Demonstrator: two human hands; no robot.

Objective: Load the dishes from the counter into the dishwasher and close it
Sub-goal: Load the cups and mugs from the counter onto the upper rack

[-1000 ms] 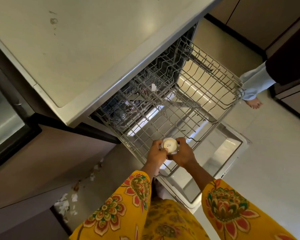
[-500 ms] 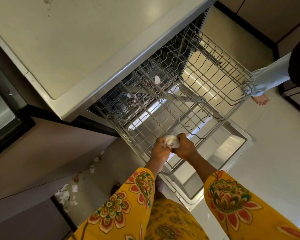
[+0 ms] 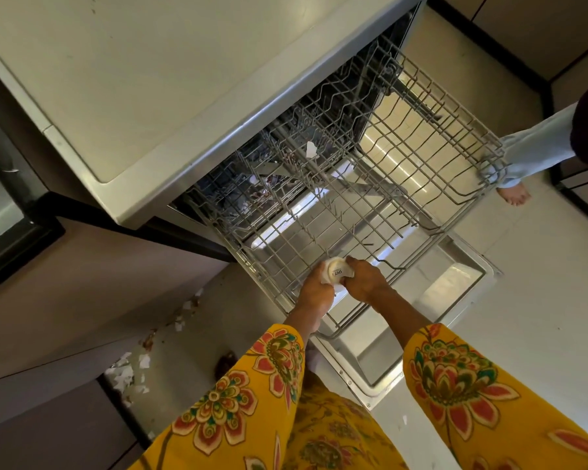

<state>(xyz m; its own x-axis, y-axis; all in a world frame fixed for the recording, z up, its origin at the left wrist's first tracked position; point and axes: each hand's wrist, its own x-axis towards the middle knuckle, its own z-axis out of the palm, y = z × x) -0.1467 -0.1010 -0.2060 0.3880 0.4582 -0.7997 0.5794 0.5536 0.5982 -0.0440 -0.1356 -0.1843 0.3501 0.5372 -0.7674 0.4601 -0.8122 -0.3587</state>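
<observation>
White plastic, the small cup (image 3: 336, 272) is clamped between both hands, left hand (image 3: 314, 293) and right hand (image 3: 365, 281), over the rack's (image 3: 387, 198) near corner, and, being light, could tip between wide wires if released crooked.

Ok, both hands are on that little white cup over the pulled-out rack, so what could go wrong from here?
1. The white cup is small and the rack wires are widely spaced; set down carelessly, it may tip or slip between them.
2. The left hand and right hand crowd it, so letting go unevenly could knock it over.
3. A bystander's foot is near the rack's far corner.
</observation>
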